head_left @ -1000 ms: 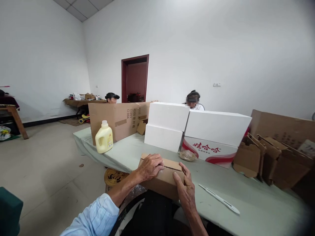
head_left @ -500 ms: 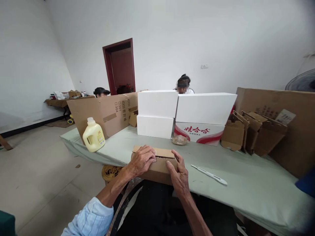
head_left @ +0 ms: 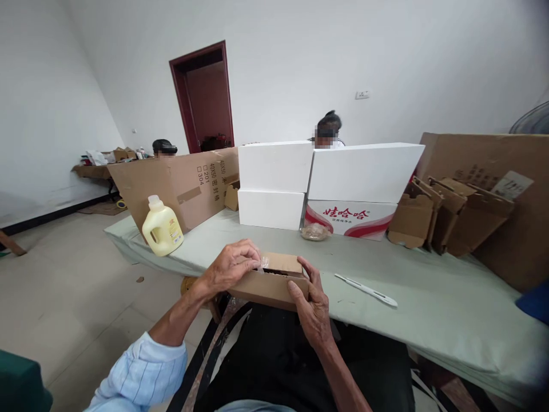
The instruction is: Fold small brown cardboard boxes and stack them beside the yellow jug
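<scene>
A small brown cardboard box [head_left: 270,290] is at the near edge of the table, its top flap partly raised along a dark gap. My right hand [head_left: 314,303] grips the box's right end, thumb on the near side and fingers over the far side. At the box's left part, my left hand [head_left: 231,266] is closed in a pinch on a strip of clear tape [head_left: 265,262], which sticks to the top flap. To the right of the box lies a white scalpel-like knife [head_left: 366,290], touched by neither hand.
White boxes [head_left: 274,171] stand stacked beyond my hands, with a small plastic-wrapped bundle [head_left: 315,232] before them. A yellow jug [head_left: 163,229] is on the left, near a large cardboard sheet [head_left: 180,177]. Folded cartons [head_left: 412,217] lean on the right. Two people sit behind the boxes.
My left hand has shifted left along the box, and clear tape now shows at its fingertips. My right hand keeps its grip. The camera view has tilted down slightly.
</scene>
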